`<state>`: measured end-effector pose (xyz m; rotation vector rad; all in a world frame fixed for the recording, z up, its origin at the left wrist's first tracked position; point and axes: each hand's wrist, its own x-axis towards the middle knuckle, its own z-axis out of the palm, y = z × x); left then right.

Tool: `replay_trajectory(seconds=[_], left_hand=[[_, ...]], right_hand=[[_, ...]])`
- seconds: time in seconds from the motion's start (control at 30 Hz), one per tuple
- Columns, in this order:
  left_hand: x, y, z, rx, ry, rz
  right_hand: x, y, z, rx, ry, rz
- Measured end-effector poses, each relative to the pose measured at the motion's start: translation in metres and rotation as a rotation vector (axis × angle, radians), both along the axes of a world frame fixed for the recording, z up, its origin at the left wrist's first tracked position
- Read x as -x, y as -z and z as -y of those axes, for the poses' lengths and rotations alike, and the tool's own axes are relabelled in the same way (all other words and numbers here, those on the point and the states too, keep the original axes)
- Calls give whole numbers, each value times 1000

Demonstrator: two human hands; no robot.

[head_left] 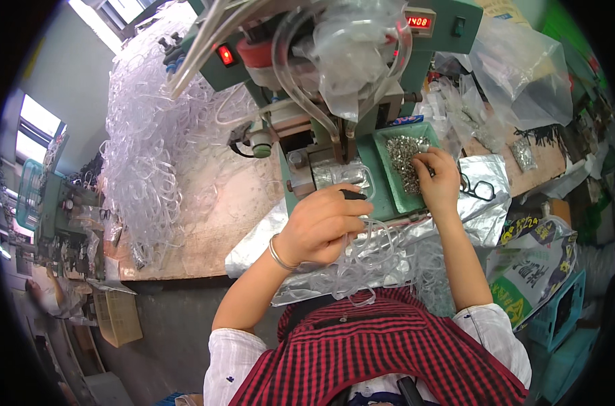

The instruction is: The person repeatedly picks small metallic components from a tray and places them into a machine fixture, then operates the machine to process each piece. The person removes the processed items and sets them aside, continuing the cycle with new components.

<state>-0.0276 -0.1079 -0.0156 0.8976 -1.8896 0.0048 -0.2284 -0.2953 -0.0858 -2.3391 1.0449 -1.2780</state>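
Observation:
My left hand, with a black band on one finger and a bracelet at the wrist, is closed on a clear plastic strap. The strap's loop reaches the metal work plate beneath the head of a green bench machine. To the right, my right hand dips into a green tray of small shiny metal pieces. Its fingers are bent together over the pile; what they pinch is too small to make out. More clear straps lie below my left hand, near my lap.
A tall heap of clear straps covers the left of the wooden table. Silver foil lies under the tray, with black-handled scissors on it. Plastic bags stand at the far right. A yellow crate is on the floor.

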Motion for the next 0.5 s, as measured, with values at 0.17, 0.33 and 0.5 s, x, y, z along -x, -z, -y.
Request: replay_trajectory(seconds=[0.17, 0.33, 0.5], left_hand=[[8, -6, -18, -60, -185, 58], [-20, 30, -83, -20, -760, -439], [-8, 9, -86, -364, -488, -242]], right_hand=[[5, -4, -6, -311, -49, 418], [15, 12, -10, -688, -37, 899], [-27, 4, -1, -620, -58, 737]])
